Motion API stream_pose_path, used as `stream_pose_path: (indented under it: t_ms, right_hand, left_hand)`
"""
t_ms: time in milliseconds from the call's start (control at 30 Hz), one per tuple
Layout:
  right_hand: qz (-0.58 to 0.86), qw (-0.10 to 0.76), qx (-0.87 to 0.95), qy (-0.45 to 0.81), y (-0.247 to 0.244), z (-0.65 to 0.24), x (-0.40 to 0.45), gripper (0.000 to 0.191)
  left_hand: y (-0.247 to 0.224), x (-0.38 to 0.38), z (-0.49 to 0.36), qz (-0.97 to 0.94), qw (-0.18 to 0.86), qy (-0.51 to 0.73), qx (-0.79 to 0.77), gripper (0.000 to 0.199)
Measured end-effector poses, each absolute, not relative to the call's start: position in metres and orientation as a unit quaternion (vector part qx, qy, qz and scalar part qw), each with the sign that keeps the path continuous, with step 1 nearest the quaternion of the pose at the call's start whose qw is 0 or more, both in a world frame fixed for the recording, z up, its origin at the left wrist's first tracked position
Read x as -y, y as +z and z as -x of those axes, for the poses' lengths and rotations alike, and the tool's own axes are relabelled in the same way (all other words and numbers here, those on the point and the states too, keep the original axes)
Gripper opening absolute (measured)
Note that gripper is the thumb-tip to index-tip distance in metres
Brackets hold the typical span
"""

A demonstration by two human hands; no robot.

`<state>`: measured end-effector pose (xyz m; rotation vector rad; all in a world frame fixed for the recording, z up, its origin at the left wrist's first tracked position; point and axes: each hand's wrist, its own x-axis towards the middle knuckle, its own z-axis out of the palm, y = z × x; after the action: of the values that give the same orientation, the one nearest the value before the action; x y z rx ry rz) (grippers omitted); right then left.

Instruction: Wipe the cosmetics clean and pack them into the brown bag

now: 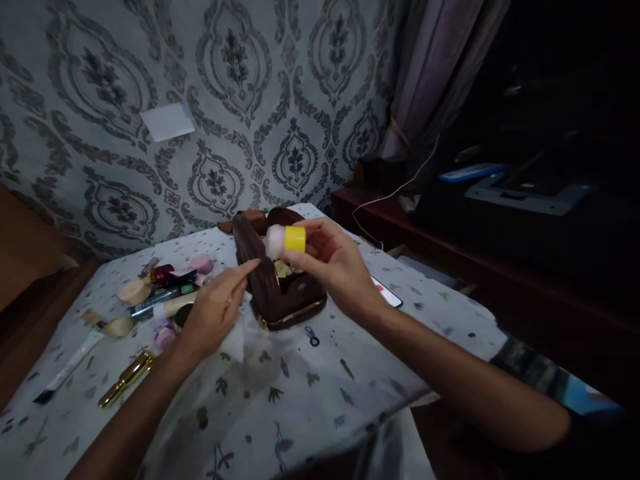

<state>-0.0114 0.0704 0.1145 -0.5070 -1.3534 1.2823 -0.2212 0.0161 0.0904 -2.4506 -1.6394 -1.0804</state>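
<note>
My right hand (335, 267) holds a small bottle (286, 241) sideways above the bag, thumb below and fingers behind it. The bottle has a pale pinkish-white end and a bright yellow band. Under it stands a dark brown zip bag (280, 293), unzipped, with some pale contents partly showing. My left hand (215, 310) is at the bag's left side, index finger stretched to its edge and the other fingers curled. A crumpled white tissue (233, 341) hangs from beneath that hand and seems gripped in it.
Left of the bag lie several cosmetics: a pink sponge (202, 264), a round beige case (134, 292), a gold tube (127, 379), a brush (70, 363). A zip pull (312, 337) lies in front. A lit phone (387, 293) is behind my right wrist. Patterned wall stands behind.
</note>
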Motion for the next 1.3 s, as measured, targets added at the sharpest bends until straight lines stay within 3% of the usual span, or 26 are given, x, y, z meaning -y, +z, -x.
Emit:
stream_pose_path:
  t_ms: [133, 200, 367, 567, 933, 1300]
  right_hand:
    - [0.248, 0.564, 0.583, 0.530, 0.119, -0.002, -0.095, 0.042]
    - [0.258, 0.547, 0.599, 0.525, 0.119, -0.003, -0.101, 0.044]
    - [0.272, 0.489, 0.681, 0.472, 0.111, 0.001, -0.112, 0.039]
    - [0.261, 0.417, 0.808, 0.324, 0.103, 0.004, -0.123, 0.033]
    - [0.214, 0.092, 0.943, 0.236, 0.139, 0.012, -0.133, 0.017]
    - [0.197, -0.052, 0.973, 0.103, 0.122, 0.044, -0.142, 0.016]
  left_hand:
    - [0.106, -0.033, 0.198, 0.817, 0.066, -0.180, 0.544, 0.051]
    - [0.106, -0.034, 0.197, 0.822, 0.081, -0.154, 0.542, 0.050]
    - [0.086, -0.029, 0.211, 0.839, 0.096, -0.263, 0.466, 0.042]
    - [0.067, -0.031, 0.210, 0.820, 0.118, -0.347, 0.440, 0.037]
    - [0.061, -0.033, 0.211, 0.809, 0.095, -0.387, 0.432, 0.038]
    - [0.061, -0.035, 0.211, 0.813, 0.073, -0.392, 0.424, 0.039]
